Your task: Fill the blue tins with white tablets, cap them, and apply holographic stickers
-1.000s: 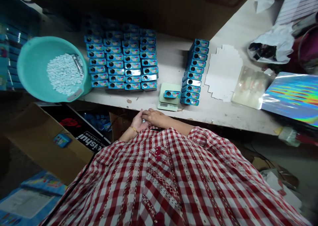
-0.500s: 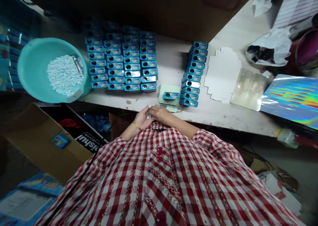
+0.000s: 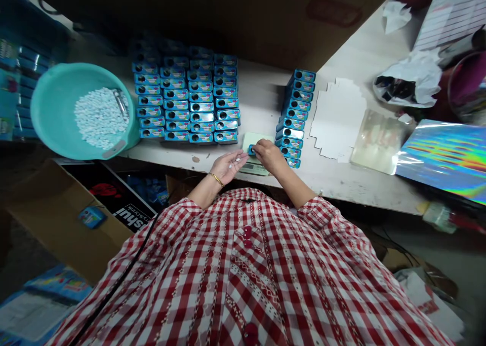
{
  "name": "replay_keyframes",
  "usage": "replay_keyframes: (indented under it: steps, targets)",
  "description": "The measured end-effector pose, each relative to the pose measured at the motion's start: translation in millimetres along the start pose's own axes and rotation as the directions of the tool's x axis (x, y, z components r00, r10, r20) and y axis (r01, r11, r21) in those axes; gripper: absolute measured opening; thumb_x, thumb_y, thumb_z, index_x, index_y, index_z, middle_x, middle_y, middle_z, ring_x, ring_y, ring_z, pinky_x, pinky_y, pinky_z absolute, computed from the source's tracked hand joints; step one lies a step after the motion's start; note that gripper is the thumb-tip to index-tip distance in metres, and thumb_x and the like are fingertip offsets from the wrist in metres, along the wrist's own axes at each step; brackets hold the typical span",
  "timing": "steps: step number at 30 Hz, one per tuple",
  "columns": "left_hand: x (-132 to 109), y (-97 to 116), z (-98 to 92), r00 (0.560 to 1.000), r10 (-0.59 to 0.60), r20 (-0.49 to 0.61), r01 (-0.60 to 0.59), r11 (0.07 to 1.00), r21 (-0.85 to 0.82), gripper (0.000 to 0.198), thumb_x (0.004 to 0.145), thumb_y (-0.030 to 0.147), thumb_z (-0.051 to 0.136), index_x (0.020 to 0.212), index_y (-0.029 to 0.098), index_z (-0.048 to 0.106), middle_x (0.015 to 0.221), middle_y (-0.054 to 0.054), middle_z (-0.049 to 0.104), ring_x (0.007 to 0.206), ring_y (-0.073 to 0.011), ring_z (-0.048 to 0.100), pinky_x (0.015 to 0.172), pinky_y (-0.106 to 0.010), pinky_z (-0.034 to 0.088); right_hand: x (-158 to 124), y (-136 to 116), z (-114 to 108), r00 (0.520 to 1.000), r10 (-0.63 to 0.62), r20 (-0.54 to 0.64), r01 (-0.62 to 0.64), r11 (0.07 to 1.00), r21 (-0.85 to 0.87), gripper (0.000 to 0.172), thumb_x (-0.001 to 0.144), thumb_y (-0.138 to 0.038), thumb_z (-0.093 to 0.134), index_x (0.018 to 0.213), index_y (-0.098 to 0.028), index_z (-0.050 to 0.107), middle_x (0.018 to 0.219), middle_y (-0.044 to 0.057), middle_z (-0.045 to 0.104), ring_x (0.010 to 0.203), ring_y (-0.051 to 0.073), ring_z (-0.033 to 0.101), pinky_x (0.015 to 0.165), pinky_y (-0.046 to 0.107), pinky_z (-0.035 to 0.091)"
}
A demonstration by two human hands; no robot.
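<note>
- Clock directions are read from the tin [image 3: 250,150], one, lying on the single scale [image 3: 252,139] near the 6 o'clock edge of the surface [image 3: 261,98].
- The tin is a small blue box; only its left end shows, the remainder lying behind the right hand [image 3: 269,154].
- Right hand, between 3 and 4 o'clock: thumb and fingertips drawn together at the tin's face; whether they pinch anything cannot be told.
- Left hand [image 3: 225,164], at 8 o'clock: palm up, fingers loosely spread, tips just beside the tin; two white pellets [image 3: 238,159] visible on it. One gold bracelet [image 3: 216,179] rings the wrist.
- Block [image 3: 202,107], at 10 o'clock: four columns of like tins, about eight countable in the rightmost, the far ones lost in shadow; faces blue, pale-lettered, each with a dark round hole at its left end.
- Row [image 3: 295,114], at 2 o'clock: about ten such tins.
- Bowl [image 3: 49,103], at 9 o'clock: one, turquoise, holding heaped pale pellets too numerous to count.
</note>
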State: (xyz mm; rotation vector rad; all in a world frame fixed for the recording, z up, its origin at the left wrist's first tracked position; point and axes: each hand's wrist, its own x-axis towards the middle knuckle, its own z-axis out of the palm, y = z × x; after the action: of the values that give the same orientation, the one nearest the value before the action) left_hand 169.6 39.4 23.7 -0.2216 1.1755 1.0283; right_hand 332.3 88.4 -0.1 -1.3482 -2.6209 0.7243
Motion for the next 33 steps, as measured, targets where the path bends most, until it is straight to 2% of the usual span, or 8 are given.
replay_keyframes:
  steps: [4, 8, 11, 14, 17, 20, 26, 33]
  targets:
    - [2, -1, -5.1, 1.000, -0.009, -0.017, 0.008, 1.000, -0.030, 0.021, 0.080, 0.005, 0.051, 0.096, 0.006, 0.064, 0.076, -0.011, 0.067, 0.088, -0.0182, 0.066, 0.089, -0.031, 0.051, 0, -1, 4, 0.999, 0.017, -0.029, -0.017, 1.000, 0.015, 0.025, 0.091, -0.021, 0.045, 0.106, -0.016, 0.065, 0.100, 0.011, 0.060, 0.091, 0.021, 0.052, 0.080, 0.032, 0.043]
    - [4, 0, -9.5, 0.999, -0.032, 0.015, 0.033, 0.998, -0.057, 0.023, 0.082, 0.009, 0.049, 0.100, 0.004, 0.063, 0.079, -0.012, 0.068, 0.088, -0.0177, 0.066, 0.087, -0.029, 0.051, -2, 0, 6, 0.995, 0.015, -0.101, -0.008, 0.997, 0.072, 0.025, 0.092, -0.021, 0.044, 0.101, -0.017, 0.066, 0.100, 0.010, 0.060, 0.092, 0.020, 0.053, 0.082, 0.032, 0.044]
    - [4, 1, -13.1, 0.997, -0.067, 0.047, 0.070, 0.994, -0.083, 0.026, 0.086, 0.017, 0.046, 0.104, 0.007, 0.063, 0.083, -0.011, 0.069, 0.085, -0.0167, 0.066, 0.081, -0.028, 0.053, -8, -12, 8, 0.989, 0.005, -0.145, 0.012, 0.993, 0.116, 0.027, 0.092, -0.017, 0.040, 0.102, -0.018, 0.066, 0.102, 0.010, 0.060, 0.095, 0.019, 0.053, 0.083, 0.032, 0.044]
    - [1, 0, -19.8, 0.993, -0.108, 0.055, 0.113, 0.989, -0.094, 0.031, 0.090, 0.025, 0.040, 0.105, 0.010, 0.063, 0.081, -0.009, 0.069, 0.081, -0.0160, 0.066, 0.077, -0.028, 0.053, -13, -42, 12, 0.986, -0.148, -0.076, 0.156, 0.980, 0.123, 0.026, 0.092, -0.019, 0.042, 0.104, -0.016, 0.064, 0.106, 0.011, 0.060, 0.098, 0.020, 0.052, 0.087, 0.034, 0.043]
    - [-3, -3, -30.9, 0.985, -0.170, 0.043, 0.173, 0.981, -0.090, 0.036, 0.091, 0.029, 0.036, 0.107, 0.010, 0.061, 0.086, -0.010, 0.069, 0.087, -0.0181, 0.065, 0.082, -0.032, 0.052, -15, -77, 18, 0.946, -0.311, 0.088, 0.305, 0.950, 0.070, 0.026, 0.091, -0.019, 0.043, 0.109, -0.013, 0.061, 0.107, 0.012, 0.060, 0.096, 0.021, 0.051, 0.086, 0.037, 0.043]
    - [-8, -7, -43.6, 0.979, -0.205, 0.005, 0.205, 0.974, -0.096, 0.039, 0.091, 0.031, 0.033, 0.113, 0.010, 0.058, 0.095, -0.012, 0.068, 0.096, -0.0216, 0.064, 0.090, -0.039, 0.049, -14, -97, 22, 0.902, -0.375, 0.215, 0.373, 0.926, 0.053, 0.025, 0.092, -0.017, 0.041, 0.107, -0.012, 0.060, 0.105, 0.013, 0.060, 0.095, 0.021, 0.052, 0.085, 0.037, 0.043]
    - [-19, -7, -58.2, 0.970, -0.238, 0.046, 0.240, 0.968, -0.070, 0.046, 0.090, 0.039, 0.033, 0.119, 0.012, 0.055, 0.106, -0.015, 0.066, 0.102, -0.0264, 0.062, 0.093, -0.048, 0.045, -14, -102, 27, 0.856, -0.422, 0.298, 0.417, 0.905, 0.083, 0.025, 0.092, -0.013, 0.040, 0.109, -0.010, 0.057, 0.106, 0.013, 0.059, 0.096, 0.020, 0.054, 0.086, 0.037, 0.044]
    - [-29, -8, -62.5, 0.988, -0.155, -0.017, 0.154, 0.986, -0.066, 0.040, 0.092, 0.035, 0.033, 0.095, 0.010, 0.064, 0.083, -0.011, 0.068, 0.083, -0.0187, 0.066, 0.081, -0.034, 0.051, -15, -97, 34, 0.887, -0.399, 0.231, 0.367, 0.915, 0.170, 0.020, 0.090, -0.014, 0.045, 0.102, -0.012, 0.061, 0.115, 0.012, 0.058, 0.105, 0.020, 0.051, 0.085, 0.032, 0.046]
